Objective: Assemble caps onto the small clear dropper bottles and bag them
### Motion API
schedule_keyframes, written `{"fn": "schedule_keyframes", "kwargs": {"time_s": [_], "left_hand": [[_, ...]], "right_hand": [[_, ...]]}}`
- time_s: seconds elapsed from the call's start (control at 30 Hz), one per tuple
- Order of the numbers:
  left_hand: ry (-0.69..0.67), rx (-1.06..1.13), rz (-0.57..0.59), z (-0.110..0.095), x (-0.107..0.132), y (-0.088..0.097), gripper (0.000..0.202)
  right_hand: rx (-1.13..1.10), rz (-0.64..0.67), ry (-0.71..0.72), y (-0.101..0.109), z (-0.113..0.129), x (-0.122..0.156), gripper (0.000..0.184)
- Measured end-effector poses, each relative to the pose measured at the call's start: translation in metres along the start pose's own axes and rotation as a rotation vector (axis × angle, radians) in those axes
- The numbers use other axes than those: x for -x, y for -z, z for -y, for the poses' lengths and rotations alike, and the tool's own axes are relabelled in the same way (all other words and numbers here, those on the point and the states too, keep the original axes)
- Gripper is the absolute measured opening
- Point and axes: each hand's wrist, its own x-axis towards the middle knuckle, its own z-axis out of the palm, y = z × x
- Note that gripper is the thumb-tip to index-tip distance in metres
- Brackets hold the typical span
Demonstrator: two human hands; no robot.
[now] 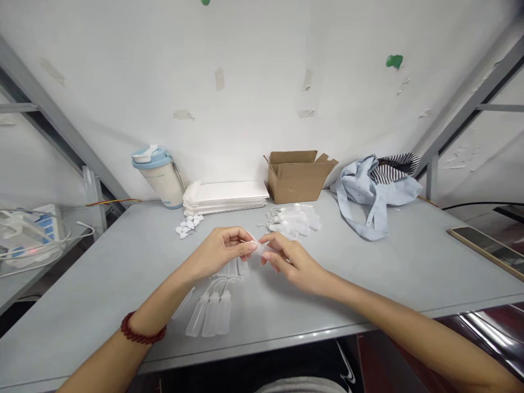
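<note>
The two hands are near each other, over the middle of the tabletop (286, 314). The left hand (225, 248) pinches a small clear piece (260, 248) between thumb and fingers. The right hand (297, 262) meets the same piece from the other side, with its thumb and forefinger; whether these grip it or only touch it, one cannot tell. The piece is too small and too covered to say its exact shape.

The step in hand seems to be a fine fingertip work on this one piece. In judgement, the next move calls for a steady left pinch and a light, exact right fingertip, because the piece looks thin.

Just below the left forearm lie several clear bottles (210, 316) with thin white cords; a second row (232, 267) is partly hidden behind the left hand. Beyond the left hand are small white pieces (189, 225) in a loose heap, and beyond the right hand a pile of similar bottles (297, 219).

Farther, along the wall, stand a cup (161, 177), a stack of white packets (227, 195), an open cardboard box (298, 184) and a blue cloth bag (379, 191). A phone (487, 246) lies at the far right.
</note>
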Motion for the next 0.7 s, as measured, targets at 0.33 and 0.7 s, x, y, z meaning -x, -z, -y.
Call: {"fn": "schedule_keyframes", "kwargs": {"time_s": [0.33, 0.7], "left_hand": [[-0.018, -0.093, -0.027, 0.0026, -0.0001, -0.001, 0.024], [-0.069, -0.078, -0.049, 0.0, 0.0027, -0.0008, 0.019]], "right_hand": [[-0.23, 0.036, -0.097, -0.0006, 0.0011, -0.0008, 0.021], [-0.816, 0.132, -0.273, 0.0027, -0.0049, -0.0059, 0.025]]}}
